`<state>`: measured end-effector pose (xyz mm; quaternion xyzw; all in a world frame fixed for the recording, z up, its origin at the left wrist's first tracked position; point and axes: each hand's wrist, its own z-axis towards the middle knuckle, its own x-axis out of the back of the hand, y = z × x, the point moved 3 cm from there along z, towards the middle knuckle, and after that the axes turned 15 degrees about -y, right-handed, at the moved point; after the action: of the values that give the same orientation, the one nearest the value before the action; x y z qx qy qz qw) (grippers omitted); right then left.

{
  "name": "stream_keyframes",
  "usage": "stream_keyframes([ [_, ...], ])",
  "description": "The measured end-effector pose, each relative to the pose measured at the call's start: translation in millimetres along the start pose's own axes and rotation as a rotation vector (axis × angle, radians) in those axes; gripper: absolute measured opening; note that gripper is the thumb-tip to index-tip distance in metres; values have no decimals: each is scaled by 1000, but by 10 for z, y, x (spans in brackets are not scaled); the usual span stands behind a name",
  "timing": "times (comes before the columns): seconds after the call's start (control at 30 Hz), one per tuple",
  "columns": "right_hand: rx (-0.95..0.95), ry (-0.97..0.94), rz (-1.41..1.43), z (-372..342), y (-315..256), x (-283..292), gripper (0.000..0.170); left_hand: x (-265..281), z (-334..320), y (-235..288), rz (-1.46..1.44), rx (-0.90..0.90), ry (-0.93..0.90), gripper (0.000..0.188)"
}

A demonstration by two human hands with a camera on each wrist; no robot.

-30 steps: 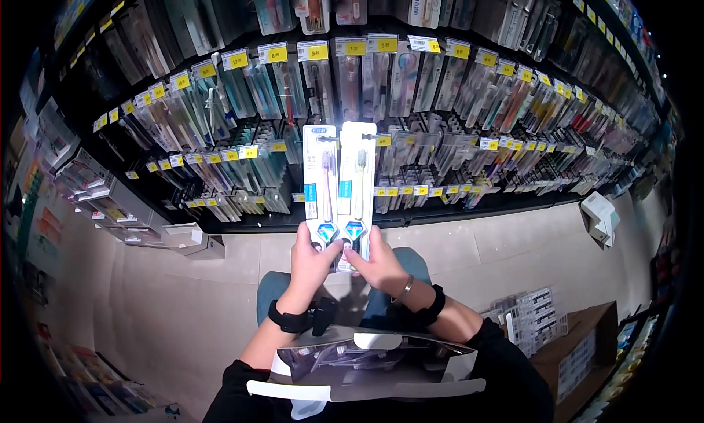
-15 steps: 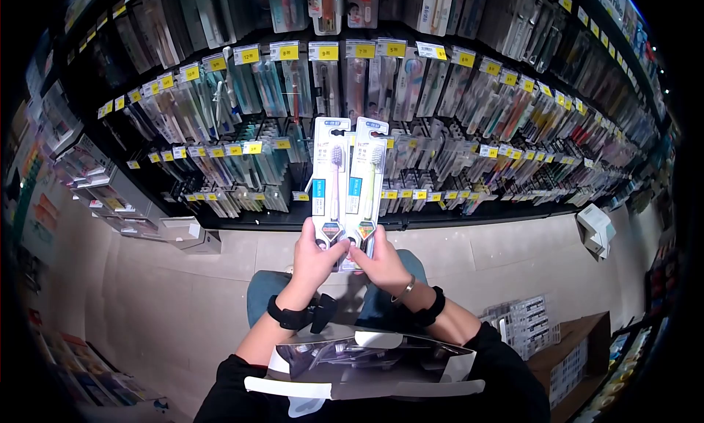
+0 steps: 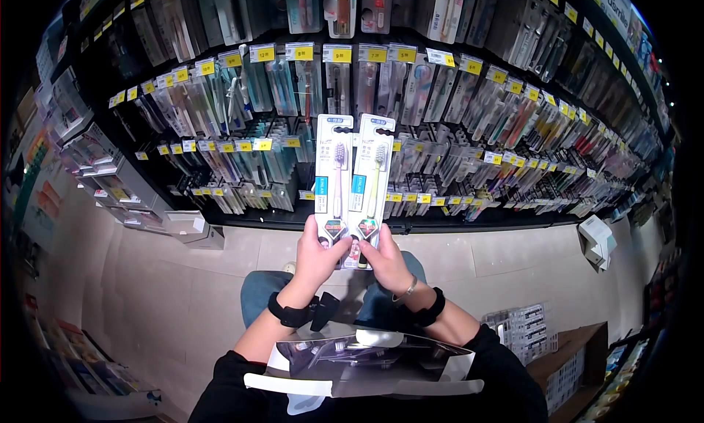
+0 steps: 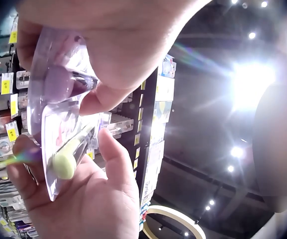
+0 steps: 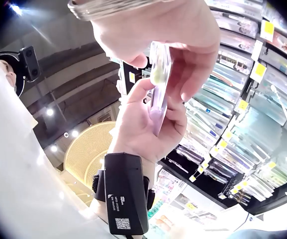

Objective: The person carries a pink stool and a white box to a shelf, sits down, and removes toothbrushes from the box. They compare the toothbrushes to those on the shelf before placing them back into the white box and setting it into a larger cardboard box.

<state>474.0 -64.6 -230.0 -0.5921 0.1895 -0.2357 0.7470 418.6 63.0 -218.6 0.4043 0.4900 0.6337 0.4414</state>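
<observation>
Two packaged toothbrushes stand upright side by side in the head view. My left hand (image 3: 316, 259) pinches the bottom of the purple toothbrush pack (image 3: 334, 192), thumb in front. The green toothbrush pack (image 3: 372, 181) has its lower end pinched by my right hand (image 3: 386, 261). Both thumbs lie close together at the packs' inner edges. Seen edge-on in the left wrist view, the purple pack (image 4: 58, 84) and the green one (image 4: 63, 164) overlap slightly, with the left hand (image 4: 118, 45) above and the right hand (image 4: 91, 199) below.
Racks of hanging toothbrushes with yellow price tags (image 3: 338, 54) fill the wall ahead. An open box of packs (image 3: 425, 388) sits against the body. On the floor are a brown carton (image 3: 579, 350), clear trays (image 3: 529, 329) and white boxes (image 3: 598, 241).
The two packs have tilted so their fronts show without the earlier glare, and they sit slightly further right in the head view. Both hands keep their grips; the shelves have shifted right in view.
</observation>
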Motion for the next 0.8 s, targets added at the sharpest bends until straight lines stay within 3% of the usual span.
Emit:
stream_keyframes([
  [0.5, -55, 38, -189, -31, 38, 1, 31, 14, -70, 65, 100, 9, 1, 38],
  [0.63, -271, -67, 311, -65, 107, -44, 31, -49, -81, 104, 70, -53, -90, 40],
  [0.73, -142, -87, 664, -66, 165, -84, 36, -121, -84, 130, -20, -46, -189, 43],
  [0.8, -115, -87, 720, -82, 118, -108, 40, -173, -94, 161, -90, -1, -311, 48],
])
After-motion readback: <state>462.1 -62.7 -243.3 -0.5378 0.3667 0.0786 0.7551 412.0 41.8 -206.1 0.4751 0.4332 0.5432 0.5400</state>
